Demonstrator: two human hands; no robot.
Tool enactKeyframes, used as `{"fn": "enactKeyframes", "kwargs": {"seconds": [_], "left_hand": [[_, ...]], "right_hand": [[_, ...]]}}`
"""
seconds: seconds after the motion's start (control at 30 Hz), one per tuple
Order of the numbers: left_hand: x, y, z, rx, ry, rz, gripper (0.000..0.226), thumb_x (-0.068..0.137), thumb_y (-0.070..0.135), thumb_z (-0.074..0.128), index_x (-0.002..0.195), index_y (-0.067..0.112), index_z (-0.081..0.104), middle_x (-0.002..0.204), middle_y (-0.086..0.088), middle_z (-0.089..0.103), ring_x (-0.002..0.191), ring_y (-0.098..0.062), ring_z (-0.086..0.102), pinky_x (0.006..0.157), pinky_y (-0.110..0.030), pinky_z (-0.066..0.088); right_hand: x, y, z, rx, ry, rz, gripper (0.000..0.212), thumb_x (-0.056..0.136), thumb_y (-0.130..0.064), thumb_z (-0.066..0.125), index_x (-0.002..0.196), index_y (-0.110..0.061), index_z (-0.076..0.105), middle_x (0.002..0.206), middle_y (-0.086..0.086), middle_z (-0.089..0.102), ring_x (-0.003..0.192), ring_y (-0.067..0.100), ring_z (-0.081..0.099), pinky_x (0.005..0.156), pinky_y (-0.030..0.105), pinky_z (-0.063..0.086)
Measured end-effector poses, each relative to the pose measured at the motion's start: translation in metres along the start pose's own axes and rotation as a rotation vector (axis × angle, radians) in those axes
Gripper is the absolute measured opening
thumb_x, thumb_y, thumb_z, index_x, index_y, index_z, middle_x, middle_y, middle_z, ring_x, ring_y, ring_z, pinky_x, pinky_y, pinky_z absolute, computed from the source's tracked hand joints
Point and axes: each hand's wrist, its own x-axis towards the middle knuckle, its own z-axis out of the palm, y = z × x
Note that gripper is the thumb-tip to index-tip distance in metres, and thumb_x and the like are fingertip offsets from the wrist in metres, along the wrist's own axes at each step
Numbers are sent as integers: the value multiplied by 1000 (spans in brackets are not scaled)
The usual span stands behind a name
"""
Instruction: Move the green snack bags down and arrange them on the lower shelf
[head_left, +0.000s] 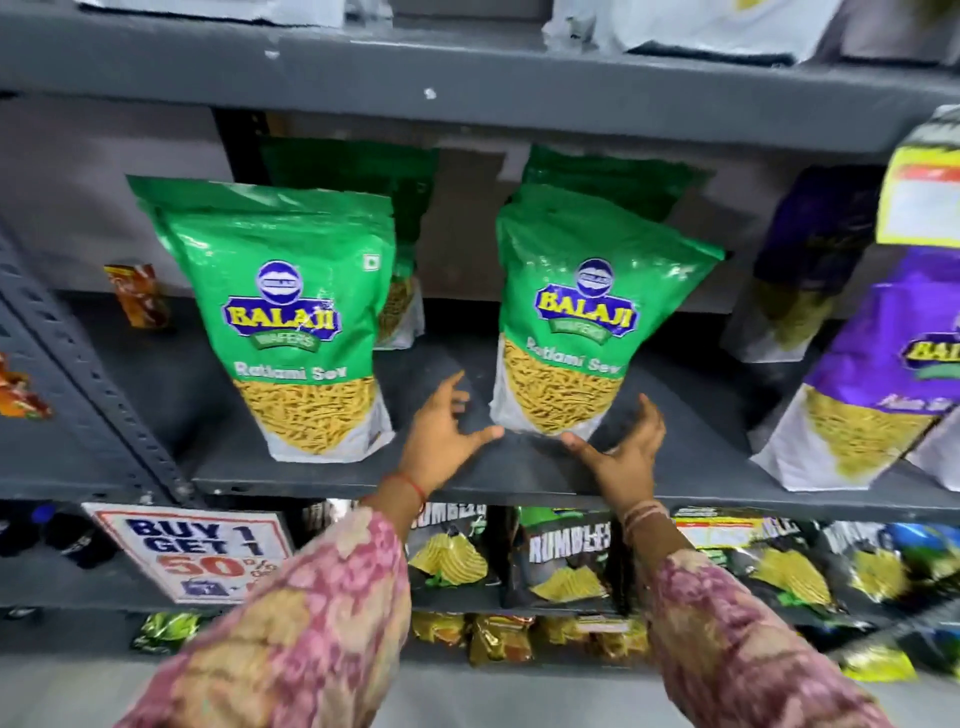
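Observation:
Two green snack bags stand upright at the front of the grey middle shelf (519, 478): the left bag (291, 322) and the right bag (582, 312), which tilts a little. Another green bag stands behind each, one at the back left (395, 208) and one at the back right (608, 176). My left hand (441, 436) is open just left of the right bag's base, thumb tip near its lower corner. My right hand (623, 452) is open just below and right of that base. Neither hand grips the bag.
Purple snack bags (872, 374) stand on the same shelf at the right. A small orange packet (136, 296) sits at the back left. The lower shelf holds dark chip bags (566, 561) and a "Buy 1 Get 1" sign (197, 551). A perforated upright post (93, 374) stands at the left.

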Motion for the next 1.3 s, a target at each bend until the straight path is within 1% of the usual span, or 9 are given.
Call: {"fn": "enactKeyframes", "kwargs": {"seconds": [0.1, 0.2, 0.33, 0.43, 0.6, 0.8, 0.97, 1.17, 1.3], "left_hand": [[46, 5, 31, -59, -158, -102, 105, 52, 0, 78, 139, 10, 20, 142, -10, 38, 130, -24, 37, 108, -43, 35], [59, 11, 46, -64, -173, -168, 88, 46, -2, 69, 128, 5, 38, 133, -20, 50, 115, -26, 50, 97, -36, 42], [49, 14, 50, -135, -162, -145, 78, 44, -8, 73, 117, -2, 46, 117, -14, 56, 99, -15, 55, 86, -28, 48], [24, 24, 54, -129, -128, -84, 58, 46, -11, 78, 94, 13, 56, 98, -5, 61, 77, 0, 62, 69, -11, 50], [-4, 24, 63, -89, -87, -63, 55, 42, 4, 84, 86, 21, 55, 103, -14, 61, 100, -32, 59, 92, -48, 50], [-12, 8, 62, -12, -106, -100, 81, 29, 40, 86, 102, 19, 56, 115, -21, 62, 105, -35, 59, 93, -52, 50], [-10, 16, 59, -3, -121, -93, 69, 40, 16, 83, 103, 14, 56, 117, -26, 59, 105, -38, 59, 94, -52, 49], [-7, 6, 59, -21, -174, -80, 78, 34, 34, 82, 106, 22, 54, 123, -20, 57, 111, -34, 56, 98, -53, 46], [-15, 10, 53, -50, -241, -66, 76, 61, 10, 77, 126, 23, 40, 125, -6, 53, 120, -30, 50, 106, -46, 39]], "right_hand": [[23, 4, -7, 4, -219, -20, 109, 50, -17, 87, 136, -5, 23, 138, 15, 29, 130, 24, 30, 107, 25, 23], [29, 3, -3, 86, -277, -15, 96, 50, -3, 85, 128, -3, 31, 122, 11, 43, 110, 15, 39, 87, 10, 29], [39, 4, -14, 153, -320, 34, 71, 59, 2, 78, 117, -2, 38, 122, 17, 58, 100, 18, 50, 69, 15, 35], [40, 10, -34, 126, -361, -10, 74, 59, -1, 79, 121, -4, 38, 118, 11, 57, 102, 16, 49, 73, 15, 35], [26, 19, -54, 83, -401, -26, 76, 61, -6, 79, 124, -6, 35, 113, 8, 55, 103, 15, 49, 79, 16, 36], [10, 21, -54, 49, -406, 3, 74, 64, -9, 78, 124, -7, 35, 123, 14, 56, 103, 14, 47, 81, 17, 35], [9, 18, -52, 14, -417, 15, 71, 66, -10, 77, 123, -5, 33, 124, 16, 56, 106, 19, 49, 80, 17, 35], [5, 15, -52, 15, -418, 56, 73, 68, -9, 75, 126, -7, 30, 128, 15, 53, 109, 20, 49, 89, 23, 34], [-6, 19, -47, 140, -295, 54, 112, 56, -10, 82, 140, -14, 9, 149, 13, 27, 135, 23, 30, 114, 38, 25]]}}
